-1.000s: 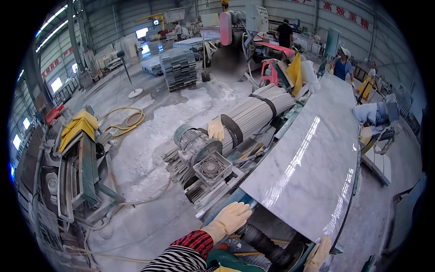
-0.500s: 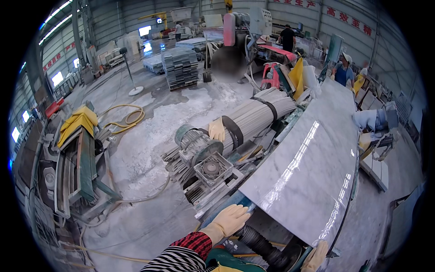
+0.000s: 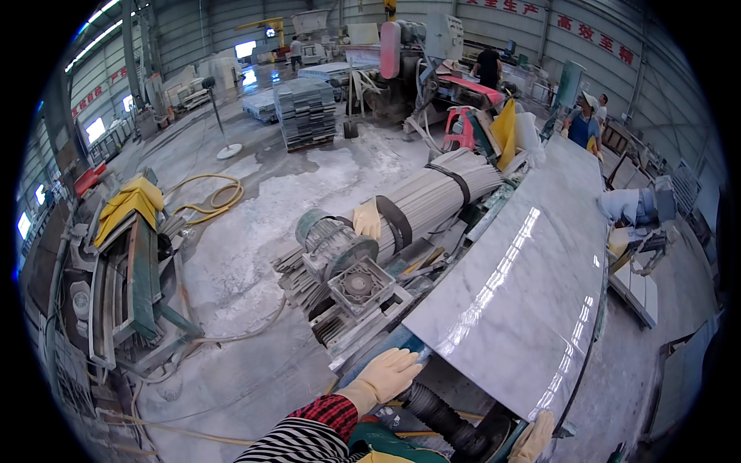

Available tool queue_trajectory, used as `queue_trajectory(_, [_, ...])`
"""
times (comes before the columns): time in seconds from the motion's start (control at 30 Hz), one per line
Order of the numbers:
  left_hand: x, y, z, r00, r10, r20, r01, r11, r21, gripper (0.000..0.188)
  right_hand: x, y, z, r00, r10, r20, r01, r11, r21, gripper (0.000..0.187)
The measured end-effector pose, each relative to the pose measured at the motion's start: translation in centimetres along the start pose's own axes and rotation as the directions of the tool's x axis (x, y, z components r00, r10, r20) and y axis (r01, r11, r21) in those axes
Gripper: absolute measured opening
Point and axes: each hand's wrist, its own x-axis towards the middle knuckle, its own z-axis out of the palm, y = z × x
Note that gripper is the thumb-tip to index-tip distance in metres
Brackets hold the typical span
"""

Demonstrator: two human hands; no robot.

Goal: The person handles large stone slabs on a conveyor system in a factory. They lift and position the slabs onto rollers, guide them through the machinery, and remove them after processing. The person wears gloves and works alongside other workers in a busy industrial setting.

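Observation:
A long white polished stone slab [image 3: 494, 301] with grey veining slants away from me to the upper right, bright streaks of light on its surface. My left hand [image 3: 384, 376], in a cream rubber glove, lies with fingers stretched out on a blue-green frame [image 3: 401, 339] by the slab's near left corner. By the near right corner rests my gloved right hand [image 3: 532, 440], its fingers extended and partly cut off by view and angle. Neither hand shows anything held. Between them, below the slab, a black ribbed hose [image 3: 436, 413] runs down.
Left of the slab stand a grey motor with gearbox [image 3: 340, 247] and a strapped bundle of long strips [image 3: 432, 197] with a loose glove [image 3: 367, 220] on it. A yellow hose [image 3: 212, 202] coils on the floor. A worker in blue [image 3: 580, 127] stands beyond the slab's far end.
Both my hands keep their places at the slab's near end. The view shifts slightly. Beyond the slab's far end, a second person's position has changed.

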Motion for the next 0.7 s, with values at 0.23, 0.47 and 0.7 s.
queue_trajectory(0.23, [-0.3,0.0,0.1,1.0,0.002,0.004,-0.002,1.0,0.016,0.039,-0.2,-0.6,-0.6,1.0,0.022,0.015,-0.022,0.999,0.03,0.045])
queue_trajectory(0.47, [-0.7,0.1,0.1,1.0,-0.001,0.006,0.001,1.0,0.028,0.041,-0.5,-0.3,-0.2,1.0,0.03,-0.003,-0.03,0.999,0.021,0.044])
queue_trajectory(0.7, [-1.2,-0.1,0.5,0.999,0.015,-0.052,-0.013,0.999,0.041,0.041,-0.4,-1.1,-0.5,1.0,0.018,-0.007,-0.018,1.0,-0.018,0.043])
